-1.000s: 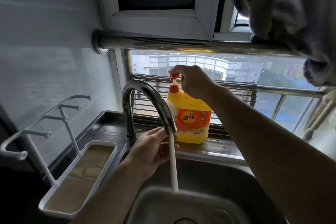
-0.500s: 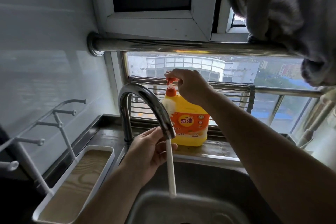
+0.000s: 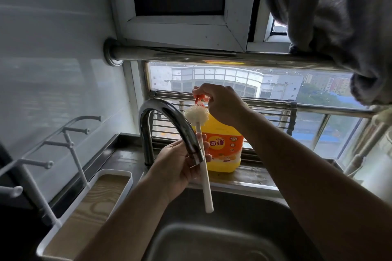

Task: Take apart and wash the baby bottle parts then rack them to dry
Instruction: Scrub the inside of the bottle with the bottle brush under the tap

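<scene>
In the middle of the frame the left hand [image 3: 178,167] gripped the white bottle brush [image 3: 206,186] by its handle. Its bristle head pointed up, just beside the faucet [image 3: 163,110] and below the red pump [image 3: 199,99] of the yellow detergent bottle [image 3: 224,150]. The right hand [image 3: 222,105] pinched that pump from above. The bottle stood on the worktop [image 3: 254,174] behind the sink [image 3: 265,207]. A white drying rack [image 3: 112,172] stood at lower left.

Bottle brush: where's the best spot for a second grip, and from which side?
Pinch the brush's bare lower shaft, below the left hand, coming from the right. It hangs near upright; the faucet blocks the left side, and the bristle head is up by the pump.
</scene>
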